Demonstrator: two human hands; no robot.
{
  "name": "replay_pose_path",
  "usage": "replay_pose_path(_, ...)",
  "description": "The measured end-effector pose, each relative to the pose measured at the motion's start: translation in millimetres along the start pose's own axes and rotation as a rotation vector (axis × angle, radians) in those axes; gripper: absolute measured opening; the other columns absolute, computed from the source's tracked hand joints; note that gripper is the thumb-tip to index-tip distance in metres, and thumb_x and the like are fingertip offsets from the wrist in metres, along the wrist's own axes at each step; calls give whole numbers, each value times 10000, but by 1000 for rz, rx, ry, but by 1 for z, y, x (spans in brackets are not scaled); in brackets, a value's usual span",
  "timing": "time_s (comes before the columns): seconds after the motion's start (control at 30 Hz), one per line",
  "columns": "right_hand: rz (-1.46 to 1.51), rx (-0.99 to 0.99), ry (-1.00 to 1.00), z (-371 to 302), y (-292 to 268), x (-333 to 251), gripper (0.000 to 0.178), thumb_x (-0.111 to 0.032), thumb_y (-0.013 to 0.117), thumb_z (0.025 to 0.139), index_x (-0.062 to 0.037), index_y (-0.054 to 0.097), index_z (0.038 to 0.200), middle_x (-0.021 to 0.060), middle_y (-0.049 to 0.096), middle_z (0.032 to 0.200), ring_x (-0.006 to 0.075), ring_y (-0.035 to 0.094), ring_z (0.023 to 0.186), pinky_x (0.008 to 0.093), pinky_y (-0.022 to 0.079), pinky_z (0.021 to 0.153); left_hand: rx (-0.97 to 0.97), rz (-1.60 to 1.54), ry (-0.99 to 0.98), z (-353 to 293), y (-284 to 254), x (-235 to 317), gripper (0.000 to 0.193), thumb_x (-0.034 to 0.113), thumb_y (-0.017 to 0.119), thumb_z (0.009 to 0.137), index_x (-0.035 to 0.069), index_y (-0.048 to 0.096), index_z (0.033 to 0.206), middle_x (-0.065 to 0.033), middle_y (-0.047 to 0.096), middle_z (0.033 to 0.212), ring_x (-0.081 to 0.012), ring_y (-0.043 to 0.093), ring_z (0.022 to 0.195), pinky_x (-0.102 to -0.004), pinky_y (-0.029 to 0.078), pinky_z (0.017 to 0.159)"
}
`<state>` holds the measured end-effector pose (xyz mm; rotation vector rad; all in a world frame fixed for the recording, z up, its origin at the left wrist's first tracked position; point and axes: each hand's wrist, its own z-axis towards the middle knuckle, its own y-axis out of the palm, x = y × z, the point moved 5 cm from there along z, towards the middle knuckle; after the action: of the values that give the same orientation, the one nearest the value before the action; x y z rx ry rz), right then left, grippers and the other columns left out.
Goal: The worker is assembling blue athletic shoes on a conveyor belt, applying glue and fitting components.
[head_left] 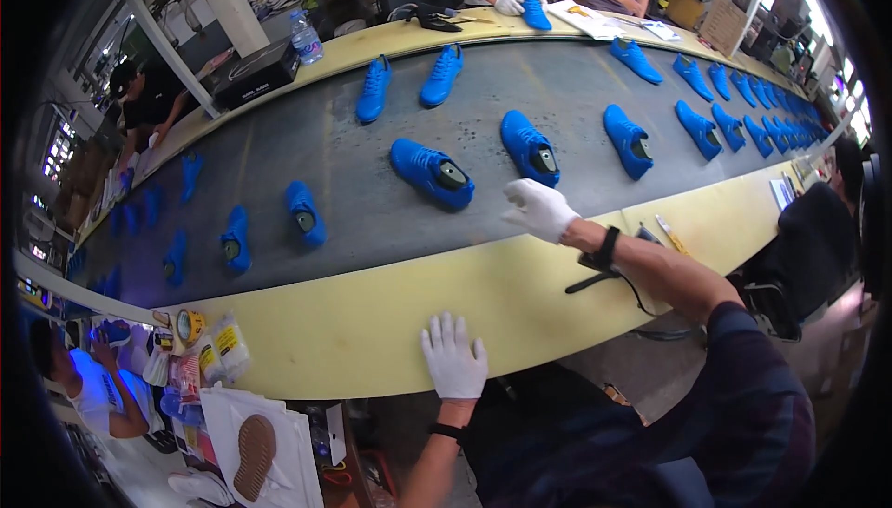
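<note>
My left hand (pixel 453 356), in a white glove, lies flat with fingers spread on the pale yellow ledge (pixel 353 341). My right hand (pixel 542 211), also gloved, reaches over the near edge of the grey conveyor belt (pixel 557 66). Its fingers point left, loosely apart, with nothing seen in them. Just beyond it is a blue lace-up sneaker (pixel 530 147), toe pointing away; I see a gap between them. Left of that sits another blue sneaker (pixel 432 173), turned at an angle. Both show dark insides at the heel. A further blue sneaker (pixel 629 141) stands to the right.
Rows of blue sneakers line the belt both ways. A yellow cutter (pixel 671 235) and black tool (pixel 591 282) lie by my right forearm. Tape (pixel 190 326) and packets sit at left, above a brown sole (pixel 255 457). Across the belt, a gloved co-worker holds a blue sneaker (pixel 535 13).
</note>
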<state>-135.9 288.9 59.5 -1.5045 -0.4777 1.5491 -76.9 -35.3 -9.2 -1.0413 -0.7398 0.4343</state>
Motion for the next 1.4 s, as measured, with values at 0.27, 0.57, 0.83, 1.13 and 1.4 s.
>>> replay_pose_path(0.27, -39, -369, 300, 183, 112, 21, 934, -548, 886, 689, 60, 604, 1339, 300, 681, 1305, 380, 693, 1213, 437, 583, 992, -87, -51, -36, 13, -5, 6, 546, 213, 740, 868, 14, 574, 1349, -253, 548, 1471, -463, 456, 1425, -619, 292, 1235)
replay_pose_path(0.57, 610, -326, 470, 131, 87, 9, 651, -403, 895, 733, 48, 725, 1172, 180, 770, 1108, 253, 753, 1014, 350, 585, 901, -52, 5, -29, 8, -4, 9, 525, 200, 723, 859, 9, 586, 1328, -265, 556, 1456, -454, 444, 1436, -611, 278, 1241)
replay_pose_path(0.83, 280, -169, 660, -144, -16, -47, 741, -451, 857, 722, 28, 669, 1255, 235, 758, 1100, 335, 760, 1043, 415, 593, 922, -114, -359, -123, 5, 12, 27, 713, 386, 776, 874, 1, 524, 1418, -288, 536, 1487, -465, 434, 1452, -576, 307, 1236)
replay_pose_path(1.13, -53, -207, 281, -224, -50, -89, 410, -378, 748, 871, -37, 697, 1093, 233, 752, 1061, 402, 740, 965, 488, 591, 811, -221, -629, -237, -14, 13, 118, 686, 372, 798, 872, 2, 496, 1364, -281, 678, 1198, -470, 674, 1112, -515, 549, 927)
replay_pose_path(1.4, -382, -550, -322, -192, -17, -114, 279, -260, 778, 841, -55, 740, 1026, 193, 761, 839, 391, 769, 829, 479, 597, 670, -430, -532, -128, -11, 33, 107, 543, 333, 768, 867, 21, 600, 1279, -268, 710, 1195, -465, 700, 1073, -534, 568, 887)
